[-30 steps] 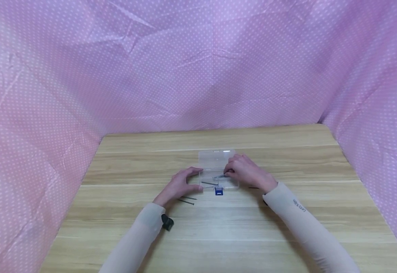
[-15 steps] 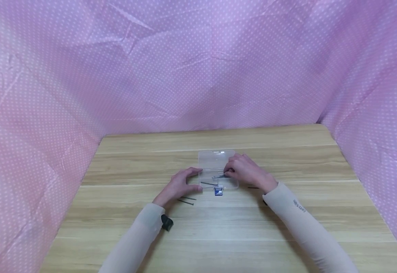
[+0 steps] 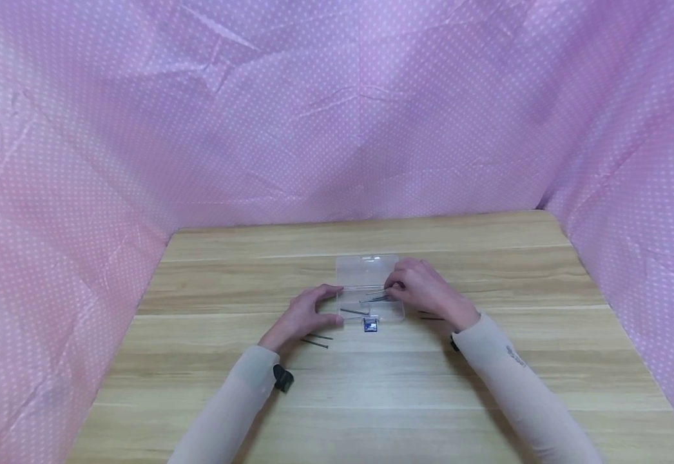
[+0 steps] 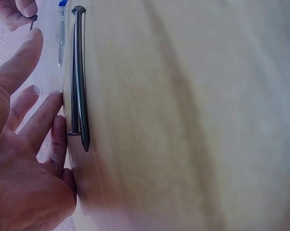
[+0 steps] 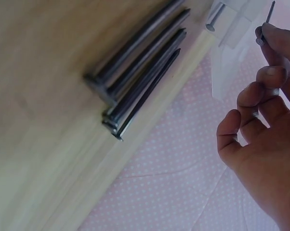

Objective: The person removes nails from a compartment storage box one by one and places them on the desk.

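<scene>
A clear plastic box (image 3: 396, 312) lies with its lid (image 3: 363, 269) folded back and its blue latch (image 3: 370, 325) toward me. My left hand (image 3: 303, 314) holds the box's left end, thumb at the near corner and fingers at the far one. Over the right part of the box, my right hand (image 3: 424, 288) pinches a nail (image 5: 267, 23) near its head between thumb and forefinger. Inside the box lie a nail (image 3: 354, 312) in the near compartment and more nails (image 3: 374, 299) farther back, partly hidden by the right hand.
Two long nails (image 4: 79, 72) lie side by side on the wooden table (image 3: 366, 399) near my left wrist. Several more nails (image 5: 145, 65) lie in a row under my right forearm. Pink dotted cloth (image 3: 337, 129) hangs behind and at both sides.
My right hand has shifted slightly right and up, and a thin nail now shows at its fingertips above those in the box. The left hand and box keep their place.
</scene>
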`<state>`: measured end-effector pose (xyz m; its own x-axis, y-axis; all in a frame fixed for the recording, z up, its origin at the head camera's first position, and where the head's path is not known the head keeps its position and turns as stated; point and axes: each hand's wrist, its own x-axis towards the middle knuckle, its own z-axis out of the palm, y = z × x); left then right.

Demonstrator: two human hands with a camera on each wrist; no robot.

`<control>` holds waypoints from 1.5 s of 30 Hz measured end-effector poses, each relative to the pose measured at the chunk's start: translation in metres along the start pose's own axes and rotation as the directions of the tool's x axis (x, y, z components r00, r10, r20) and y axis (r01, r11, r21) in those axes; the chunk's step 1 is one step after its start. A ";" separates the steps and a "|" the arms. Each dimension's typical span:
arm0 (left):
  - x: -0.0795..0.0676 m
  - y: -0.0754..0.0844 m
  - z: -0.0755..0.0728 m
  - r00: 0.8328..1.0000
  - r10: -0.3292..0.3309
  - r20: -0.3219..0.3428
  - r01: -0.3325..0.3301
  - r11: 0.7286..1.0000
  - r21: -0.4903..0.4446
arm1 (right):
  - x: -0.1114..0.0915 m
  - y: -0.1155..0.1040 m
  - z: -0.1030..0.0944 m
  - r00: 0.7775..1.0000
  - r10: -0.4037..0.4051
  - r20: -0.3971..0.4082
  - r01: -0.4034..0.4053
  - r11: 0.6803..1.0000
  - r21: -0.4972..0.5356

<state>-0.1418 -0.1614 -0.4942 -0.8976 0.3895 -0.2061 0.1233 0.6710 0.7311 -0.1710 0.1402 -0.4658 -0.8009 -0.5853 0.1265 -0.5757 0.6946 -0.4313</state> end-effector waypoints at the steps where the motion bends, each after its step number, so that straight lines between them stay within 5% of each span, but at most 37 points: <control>1: 0.000 0.000 0.000 1.000 0.001 0.000 -0.001 1.000 0.000 | -0.001 0.000 -0.001 1.000 0.003 -0.005 -0.003 1.000 0.001; 45: -0.004 0.005 0.012 0.999 -0.007 -0.035 0.008 1.000 0.024 | -0.046 0.038 -0.023 0.988 0.051 -0.148 -0.046 0.998 0.036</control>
<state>-0.1323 -0.1523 -0.4970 -0.9127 0.3627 -0.1882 0.1266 0.6890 0.7137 -0.1599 0.2026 -0.4674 -0.8449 -0.4804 0.2354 -0.5317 0.7057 -0.4683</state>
